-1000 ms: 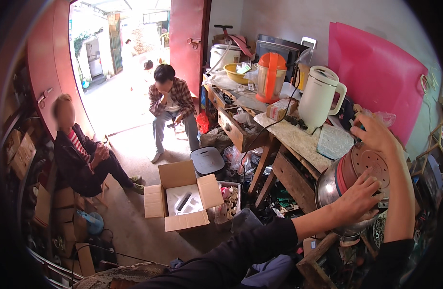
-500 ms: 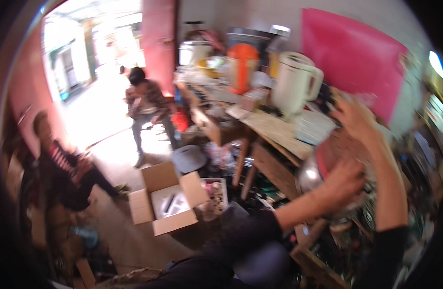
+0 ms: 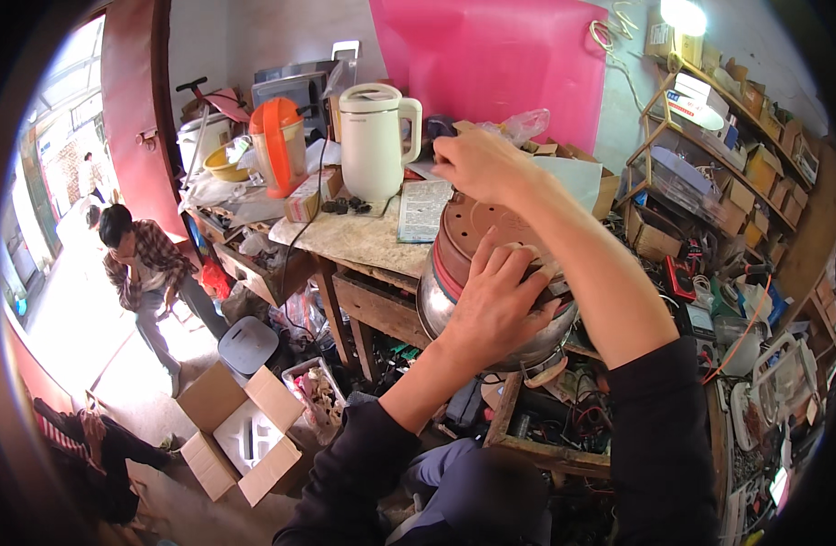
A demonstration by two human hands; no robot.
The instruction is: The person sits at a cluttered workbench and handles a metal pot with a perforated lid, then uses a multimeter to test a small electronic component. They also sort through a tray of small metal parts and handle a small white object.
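Observation:
A metal appliance (image 3: pixel 433 302) with a red band and a brown perforated top (image 3: pixel 473 214) stands tilted before me at the bench. My left hand (image 3: pixel 502 289) has its fingers bent over the top and a dark fitting at its near right edge. My right hand (image 3: pixel 473 164) is raised over the back of the top with curled fingers; what is in them, if anything, is hidden. A printed sheet (image 3: pixel 421 218) lies on the worktop (image 3: pixel 341 238) behind the appliance.
A white jug appliance (image 3: pixel 368 141), an orange blender (image 3: pixel 277 155) and a yellow basin (image 3: pixel 225 166) stand along the bench. An open carton (image 3: pixel 204 409) is on the floor. Two people (image 3: pixel 150 268) (image 3: pixel 109 460) sit at left. Cluttered shelves (image 3: pixel 736 155) line the right.
My view has swung right, shifting the room leftward and revealing the shelves. My right hand's fingers are more curled than before; my left hand remains on the appliance.

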